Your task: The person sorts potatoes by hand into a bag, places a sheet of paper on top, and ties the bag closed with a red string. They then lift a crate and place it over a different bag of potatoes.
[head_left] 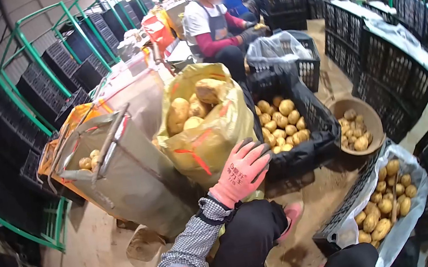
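Observation:
My left hand (242,171), in a pink glove with dark fingertips and printed letters on its back, hangs above my knee. Its fingers stretch to the right, slightly bent, and nothing shows in them; the palm side is hidden. Just beyond it stands a yellow sack (203,155) with large potatoes (179,114) in its open top. Close to the fingertips on the right is a black-lined crate (323,135) of smaller potatoes (283,122). My right hand is out of the picture.
A grey bag (137,183) holding potatoes stands left. At right are a round basket (373,118) and a plastic-lined crate (349,232), both with potatoes. A gloved person (216,25) sits ahead. Stacked black crates (392,67) and green frames (29,45) flank the area.

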A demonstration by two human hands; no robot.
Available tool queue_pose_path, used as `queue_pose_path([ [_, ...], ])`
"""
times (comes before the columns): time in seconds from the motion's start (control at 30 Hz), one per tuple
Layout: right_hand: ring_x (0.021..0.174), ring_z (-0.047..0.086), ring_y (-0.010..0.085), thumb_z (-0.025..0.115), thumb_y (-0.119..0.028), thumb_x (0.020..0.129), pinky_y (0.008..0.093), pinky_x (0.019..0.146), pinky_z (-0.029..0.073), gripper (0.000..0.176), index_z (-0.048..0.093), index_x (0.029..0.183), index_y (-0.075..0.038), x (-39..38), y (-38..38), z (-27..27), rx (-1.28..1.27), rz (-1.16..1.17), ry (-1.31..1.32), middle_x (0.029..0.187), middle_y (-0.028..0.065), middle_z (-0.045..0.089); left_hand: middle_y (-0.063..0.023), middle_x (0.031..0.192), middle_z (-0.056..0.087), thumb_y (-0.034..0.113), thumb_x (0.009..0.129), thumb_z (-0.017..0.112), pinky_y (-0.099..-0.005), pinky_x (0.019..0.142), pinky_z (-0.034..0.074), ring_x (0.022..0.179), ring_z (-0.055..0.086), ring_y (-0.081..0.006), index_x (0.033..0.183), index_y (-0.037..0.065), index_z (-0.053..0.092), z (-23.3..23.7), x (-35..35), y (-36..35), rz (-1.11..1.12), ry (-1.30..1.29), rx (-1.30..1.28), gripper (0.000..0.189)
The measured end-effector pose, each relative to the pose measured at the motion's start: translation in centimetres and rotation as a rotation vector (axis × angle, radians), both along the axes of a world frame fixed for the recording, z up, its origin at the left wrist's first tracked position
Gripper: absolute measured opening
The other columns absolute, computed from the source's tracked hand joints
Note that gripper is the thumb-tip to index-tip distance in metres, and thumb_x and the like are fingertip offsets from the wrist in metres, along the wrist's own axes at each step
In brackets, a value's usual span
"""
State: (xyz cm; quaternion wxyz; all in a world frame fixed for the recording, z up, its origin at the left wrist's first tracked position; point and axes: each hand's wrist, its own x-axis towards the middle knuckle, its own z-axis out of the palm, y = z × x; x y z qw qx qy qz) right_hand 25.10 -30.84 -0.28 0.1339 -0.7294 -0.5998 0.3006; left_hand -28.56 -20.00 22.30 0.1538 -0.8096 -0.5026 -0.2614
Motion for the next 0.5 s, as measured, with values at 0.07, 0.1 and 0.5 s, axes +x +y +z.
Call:
queue_pose_path([
  [0.07, 0.102, 0.054, 0.0308, 0.065, -0.03, 0.077, 0.038, 0.091, 0.04, 0.048, 0.054, 0.113, -0.001, -0.8, -0.1, 0.3, 0.002, -0.024, 0.016, 0.11, 0.0174, 0.058, -0.0093, 0.111, 0.054, 0.011, 0.068, 0.064, -0.0451, 0.096, 0.036, 0.106, 0.049, -0.0283, 0.103, 0.006, 0.059, 1.1, -0.5, 0.6, -0.008, -0.058, 0.098, 0.036],
  [0.1, 0.103, 0.054, 0.0303, 0.066, -0.03, 0.076, 0.0374, 0.093, 0.04, 0.051, 0.053, 0.115, -0.001, -0.8, -0.1, 0.2, 0.003, -0.037, 0.016, 0.112, 0.0173, 0.058, -0.0108, 0.111, 0.053, 0.012, 0.069, 0.063, -0.0447, 0.097, 0.036, 0.107, 0.049, -0.0293, 0.103, 0.006, 0.058, 2.1, 0.0, 1.4, -0.06, -0.072, 0.158, 0.035],
  [0.5, 0.078, 0.054, 0.0372, 0.06, -0.03, 0.078, 0.0444, 0.069, 0.043, 0.032, 0.059, 0.088, 0.001, -0.9, 0.2, -2.5, 0.33, -0.07, -0.215, 0.082, 0.0205, 0.059, -0.0146, 0.105, 0.055, 0.041, 0.07, 0.064, -0.0414, 0.089, 0.037, 0.102, 0.049, -0.0306, 0.102, 0.003, 0.056, 7.7, -10.8, -3.3, 0.459, 0.082, 0.048, 0.051],
])
